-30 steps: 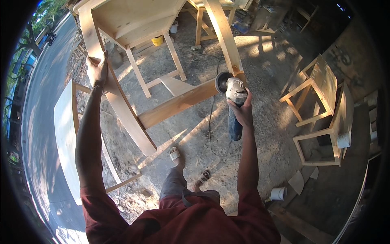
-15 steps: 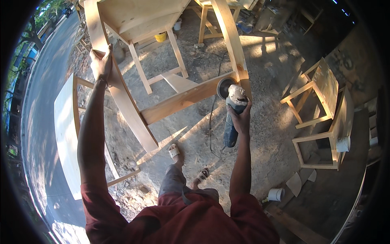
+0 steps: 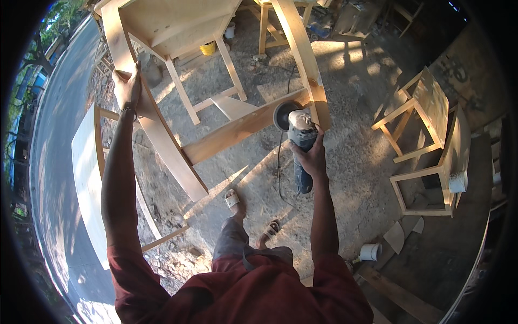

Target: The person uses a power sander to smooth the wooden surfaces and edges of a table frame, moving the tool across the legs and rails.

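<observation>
My left hand [image 3: 127,89] is closed around the left board [image 3: 156,129] of a wooden frame, its thumb over the board's inner edge. In my right hand [image 3: 312,154] is an angle grinder [image 3: 304,137], head pointing away from me and body hanging down toward me. Its round dark disc [image 3: 285,115] is at the front side of the crossbar [image 3: 243,129], close to where that bar joins the right board [image 3: 302,48]; whether disc and wood touch I cannot tell. A dark cord [image 3: 279,170] trails over the ground beside the grinder.
A wooden stool-like piece [image 3: 205,102] stands beyond the crossbar, a yellow bucket [image 3: 208,49] behind it. Chair frames [image 3: 418,175] stand at right, near a white bucket [image 3: 370,251]. A pale panel on legs [image 3: 89,178] stands at left, beside the road [image 3: 54,162]. My sandalled feet are below the frame.
The grinder and my right hand have shifted left along the crossbar. My left hand and the wooden frame appear slightly further left in the picture.
</observation>
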The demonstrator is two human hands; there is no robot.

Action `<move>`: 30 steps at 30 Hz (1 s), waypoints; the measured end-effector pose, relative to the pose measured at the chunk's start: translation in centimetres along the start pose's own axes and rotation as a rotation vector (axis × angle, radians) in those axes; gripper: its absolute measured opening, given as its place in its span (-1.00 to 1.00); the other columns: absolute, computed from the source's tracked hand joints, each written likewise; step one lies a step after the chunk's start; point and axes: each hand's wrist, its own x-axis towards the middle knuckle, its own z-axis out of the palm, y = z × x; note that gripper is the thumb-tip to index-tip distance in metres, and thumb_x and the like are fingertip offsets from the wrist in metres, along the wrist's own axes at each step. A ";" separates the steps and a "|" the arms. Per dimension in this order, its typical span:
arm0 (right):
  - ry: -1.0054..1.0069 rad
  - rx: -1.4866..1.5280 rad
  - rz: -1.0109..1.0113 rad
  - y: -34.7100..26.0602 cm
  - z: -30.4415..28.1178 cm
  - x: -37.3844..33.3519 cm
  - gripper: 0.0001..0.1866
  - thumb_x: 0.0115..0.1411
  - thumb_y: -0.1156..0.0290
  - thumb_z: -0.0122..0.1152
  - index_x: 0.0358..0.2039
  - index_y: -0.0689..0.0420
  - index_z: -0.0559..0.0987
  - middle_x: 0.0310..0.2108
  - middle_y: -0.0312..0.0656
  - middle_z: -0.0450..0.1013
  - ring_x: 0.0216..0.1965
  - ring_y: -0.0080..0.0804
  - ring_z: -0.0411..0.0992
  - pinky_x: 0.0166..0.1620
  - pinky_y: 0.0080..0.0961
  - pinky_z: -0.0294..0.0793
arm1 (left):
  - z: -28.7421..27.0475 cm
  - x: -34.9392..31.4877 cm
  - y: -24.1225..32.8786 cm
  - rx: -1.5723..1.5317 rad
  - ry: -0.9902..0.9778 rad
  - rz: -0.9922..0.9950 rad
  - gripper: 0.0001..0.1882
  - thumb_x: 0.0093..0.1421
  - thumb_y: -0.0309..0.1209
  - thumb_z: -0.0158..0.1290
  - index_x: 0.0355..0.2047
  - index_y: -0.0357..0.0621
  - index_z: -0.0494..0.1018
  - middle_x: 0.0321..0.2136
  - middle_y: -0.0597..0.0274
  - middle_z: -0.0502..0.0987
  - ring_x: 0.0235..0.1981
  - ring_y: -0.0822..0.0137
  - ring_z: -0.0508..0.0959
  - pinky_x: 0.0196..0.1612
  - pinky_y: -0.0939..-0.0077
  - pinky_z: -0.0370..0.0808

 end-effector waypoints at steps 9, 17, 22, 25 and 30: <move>-0.006 0.012 0.041 -1.9 1.7 -0.2 -0.01 0.07 0.11 0.52 0.32 0.08 0.07 -0.02 0.19 0.54 -0.09 0.13 0.61 -0.03 -0.08 0.61 | -0.4 -0.7 1.3 0.055 -0.008 -0.041 0.10 0.04 0.36 0.22 0.34 -0.19 0.18 0.14 -0.36 0.48 0.19 -0.23 0.49 0.23 0.04 0.41; -0.316 -0.201 -0.242 -5.2 6.2 -3.8 0.09 -0.01 0.04 0.56 0.37 0.03 0.03 -0.10 0.25 0.55 -0.13 0.31 0.57 -0.10 0.07 0.62 | -0.4 -0.3 1.1 0.007 -0.032 -0.018 0.08 0.05 0.35 0.21 0.31 -0.21 0.21 0.09 -0.31 0.51 0.16 -0.19 0.52 0.21 0.05 0.42; -0.111 -0.105 -0.111 -2.5 2.9 -0.3 0.05 0.02 0.08 0.54 0.36 0.05 0.05 -0.13 0.21 0.57 -0.13 0.19 0.61 -0.07 -0.02 0.62 | -0.2 -0.9 0.8 0.006 0.033 -0.014 0.07 0.04 0.35 0.22 0.32 -0.15 0.20 0.06 -0.31 0.54 0.11 -0.20 0.55 0.17 0.06 0.47; 0.056 -0.024 0.076 -1.9 0.7 1.8 0.00 0.07 0.13 0.52 0.35 0.12 0.07 0.01 0.18 0.51 0.00 0.06 0.58 0.04 -0.11 0.57 | 0.0 -1.6 1.6 0.009 0.018 -0.015 -0.02 0.06 0.31 0.23 0.21 -0.20 0.25 -0.01 -0.37 0.57 0.07 -0.26 0.57 0.12 0.06 0.50; 0.073 0.057 0.143 -3.3 2.3 1.3 -0.01 0.14 0.16 0.49 0.37 0.19 0.05 0.21 0.14 0.34 0.16 -0.08 0.45 0.18 -0.18 0.46 | -0.9 -2.1 2.2 -0.081 -0.008 -0.015 -0.01 0.06 0.32 0.22 0.21 -0.22 0.23 -0.01 -0.40 0.56 0.06 -0.26 0.58 0.12 0.06 0.50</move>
